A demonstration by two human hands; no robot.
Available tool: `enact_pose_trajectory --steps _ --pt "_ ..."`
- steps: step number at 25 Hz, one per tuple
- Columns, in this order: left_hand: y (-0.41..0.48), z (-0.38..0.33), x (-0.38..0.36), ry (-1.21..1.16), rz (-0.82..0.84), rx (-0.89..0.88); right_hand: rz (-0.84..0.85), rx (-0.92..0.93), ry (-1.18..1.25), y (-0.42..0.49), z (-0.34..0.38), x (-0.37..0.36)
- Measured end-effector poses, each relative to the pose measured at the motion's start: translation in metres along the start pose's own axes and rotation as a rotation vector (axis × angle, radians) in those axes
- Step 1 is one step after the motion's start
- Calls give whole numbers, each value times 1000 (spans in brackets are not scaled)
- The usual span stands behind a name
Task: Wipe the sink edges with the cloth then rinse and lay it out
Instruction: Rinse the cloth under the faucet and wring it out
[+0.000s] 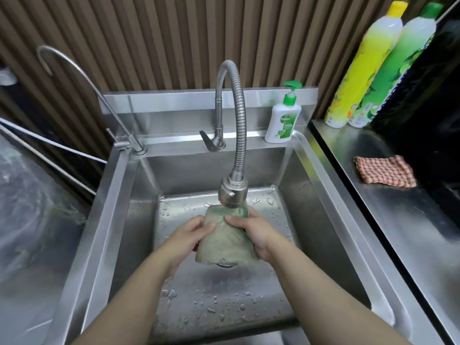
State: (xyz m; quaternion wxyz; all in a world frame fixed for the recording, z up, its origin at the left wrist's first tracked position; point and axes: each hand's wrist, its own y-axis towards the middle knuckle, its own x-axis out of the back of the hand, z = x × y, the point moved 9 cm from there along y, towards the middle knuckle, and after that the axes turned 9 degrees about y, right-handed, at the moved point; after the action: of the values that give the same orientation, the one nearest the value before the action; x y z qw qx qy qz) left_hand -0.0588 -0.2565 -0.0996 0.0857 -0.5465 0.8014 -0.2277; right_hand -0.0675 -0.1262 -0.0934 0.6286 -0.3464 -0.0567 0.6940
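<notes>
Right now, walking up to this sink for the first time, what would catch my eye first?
First, the left hand and right hand gripping a pale green cloth over the steel sink, just under the flexible faucet's spray head. Next, the white pump bottle with a green top on the sink's back right ledge, and a red checked cloth lying on the counter to the right.

Pump bottle brand: "Dettol", white letters on a green badge, on the white pump bottle point(282, 120) standing on the back ledge of the sink point(323, 175).
Pump bottle small print: a line under the badge, possibly "Original"; too small to be sure.
Yellow bottle point(361, 68) label: printed, but no word is legible.
Green bottle point(395, 70) label: the same, blurred.
</notes>
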Motion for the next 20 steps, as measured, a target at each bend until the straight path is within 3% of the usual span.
enact_pose_trajectory --steps 2,5,6,9,12,16,20 --pt "-5 -3 -1 41 -19 -9 -70 70 -41 2 8 6" --pt "-6 -16 -6 25 -90 -48 -282 186 -308 -6 21 29" --pt "-5 -20 -7 28 -133 -63 -268 193 -349 -11 21 29" --pt "1 -27 -18 23 -153 -62 52 25 -165 -17 -6 -1" --pt "4 -24 -21 -75 -137 -38 23 50 -7 -14 -6 2" --pt "-5 -8 10 -52 -357 -7 -2 18 27 -7 -5 12" --pt "-7 14 -9 -141 -110 170 117 -87 97 -7 -10 -1"
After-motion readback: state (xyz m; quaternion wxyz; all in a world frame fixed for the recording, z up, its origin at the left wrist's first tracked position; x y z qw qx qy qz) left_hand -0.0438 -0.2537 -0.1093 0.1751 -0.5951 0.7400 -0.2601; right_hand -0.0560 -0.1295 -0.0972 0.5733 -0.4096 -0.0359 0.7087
